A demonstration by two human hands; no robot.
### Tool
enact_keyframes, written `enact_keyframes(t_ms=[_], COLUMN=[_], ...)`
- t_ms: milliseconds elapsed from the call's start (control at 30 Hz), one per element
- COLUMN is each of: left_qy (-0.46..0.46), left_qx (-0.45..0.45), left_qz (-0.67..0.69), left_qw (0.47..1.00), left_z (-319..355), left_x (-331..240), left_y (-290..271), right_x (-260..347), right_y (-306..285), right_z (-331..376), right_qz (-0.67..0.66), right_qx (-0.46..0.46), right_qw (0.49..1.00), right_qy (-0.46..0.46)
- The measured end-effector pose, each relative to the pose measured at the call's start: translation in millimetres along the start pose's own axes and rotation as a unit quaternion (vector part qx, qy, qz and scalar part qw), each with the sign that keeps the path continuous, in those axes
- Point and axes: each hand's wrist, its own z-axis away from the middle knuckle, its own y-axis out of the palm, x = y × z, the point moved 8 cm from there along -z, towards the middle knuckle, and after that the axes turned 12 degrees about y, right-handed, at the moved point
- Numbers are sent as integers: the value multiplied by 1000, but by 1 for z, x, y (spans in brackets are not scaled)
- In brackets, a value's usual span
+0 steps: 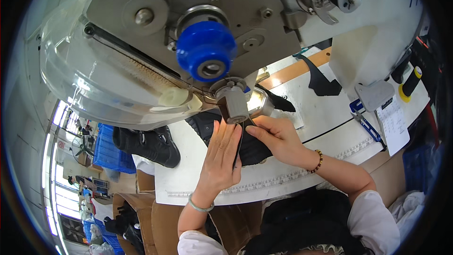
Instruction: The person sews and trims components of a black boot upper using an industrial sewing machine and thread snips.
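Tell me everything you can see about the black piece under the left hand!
The black piece looks soft, like cloth or leather, with ridged lines on its right part and a curved lower edge. The left hand lies over its middle, fingers straight, hiding much of it. The right hand is near its upper part, but I can't tell if it grips it. The piece shows below the machine's grey round part, over the white tabletop; what supports it is hidden.

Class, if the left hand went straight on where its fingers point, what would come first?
The left hand would probably meet the grey cylindrical machine part first; depth is unclear, so it might pass beneath.
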Motion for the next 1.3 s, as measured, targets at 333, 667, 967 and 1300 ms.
enact_keyframes(t_ms=[333, 667, 967, 1300], left_qy=[8, -9, -3, 19], left_qx=[50, 4, -4, 44], left_qz=[-122, -91, -79, -106], left_qw=[991, 996, 997, 993], left_z=[-13, -13, -15, -16], left_x=[-25, -22, -15, -24], left_y=[11, 9, 6, 10], right_x=[8, -5, -6, 0], right_y=[-10, -11, -10, -11], right_z=[1, 0, -2, 4], right_qz=[20, -19, -33, 12], right_qx=[14, 14, 5, -1], right_qw=[1000, 999, 999, 1000], right_qy=[-9, 22, 25, 10])
